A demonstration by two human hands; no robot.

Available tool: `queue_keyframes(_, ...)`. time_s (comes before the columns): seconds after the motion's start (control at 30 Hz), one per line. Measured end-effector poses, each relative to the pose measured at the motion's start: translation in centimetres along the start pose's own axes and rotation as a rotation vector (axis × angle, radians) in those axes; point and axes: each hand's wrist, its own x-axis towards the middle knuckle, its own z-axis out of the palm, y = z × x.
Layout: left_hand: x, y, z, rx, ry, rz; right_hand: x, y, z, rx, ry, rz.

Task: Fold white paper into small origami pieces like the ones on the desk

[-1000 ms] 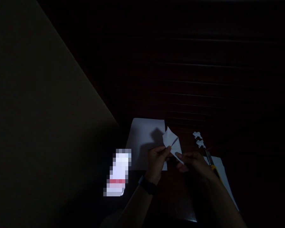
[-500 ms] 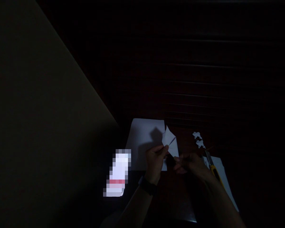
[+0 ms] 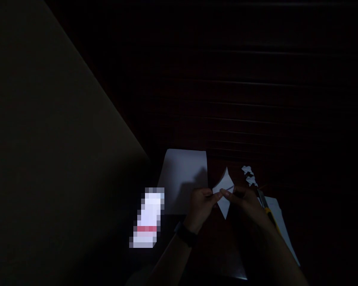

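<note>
Head view: white, pointed folded-paper form (image 3: 226, 183), probably light, tearable; pinched by left hand (image 3: 201, 204) at nine o'clock, right hand (image 3: 245, 201) at three; best held there, lightly.

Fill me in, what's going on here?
A person is working a piece of folded white paper with both bare hands in dim light. The left hand and right hand both grip it, thumbs close together near its middle, one point up and one down. A larger white sheet lies to the left, small folded paper pieces to the right. A yellow-handled cutter lies near the right forearm. A bright pixelated shape at left can't be identified.
</note>
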Motion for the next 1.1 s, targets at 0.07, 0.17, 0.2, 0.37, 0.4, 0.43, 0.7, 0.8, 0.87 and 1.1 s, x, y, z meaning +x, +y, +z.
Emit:
queue_keyframes(0.07,0.0,-0.1,0.0,0.014,-0.019,0.008,-0.1,-0.1,0.0,0.054,0.05,0.027)
queue_keyframes(0.17,-0.1,0.0,0.0,0.005,-0.052,0.004,-0.1,-0.3,-0.2,0.094,0.145,0.044)
queue_keyframes(0.2,-0.1,0.1,0.0,0.002,-0.064,0.002,-0.1,-0.3,-0.2,0.103,0.167,0.054)
queue_keyframes(0.37,-0.4,0.5,0.1,0.008,-0.073,0.005,0.4,0.6,-0.2,0.162,0.288,0.04)
queue_keyframes(0.4,-0.4,0.5,0.1,0.003,-0.074,0.002,0.5,0.8,-0.2,0.177,0.302,0.024)
queue_keyframes(0.43,-0.4,0.6,0.2,-0.005,-0.075,-0.002,0.6,0.9,-0.2,0.192,0.304,0.015)
queue_keyframes(0.7,-0.4,0.5,0.2,-0.022,0.025,-0.01,0.1,0.5,-0.1,-0.032,0.198,-0.011)
queue_keyframes(0.8,-0.3,0.3,0.2,-0.016,0.045,0.006,0.1,0.4,0.0,-0.152,0.192,-0.037)
queue_keyframes(0.87,-0.3,0.5,0.2,-0.008,0.074,0.02,0.1,0.4,0.0,-0.187,0.183,-0.046)
queue_keyframes(1.1,-0.4,1.2,0.2,-0.007,0.197,0.057,-0.1,-0.1,0.8,-0.245,0.068,-0.004)
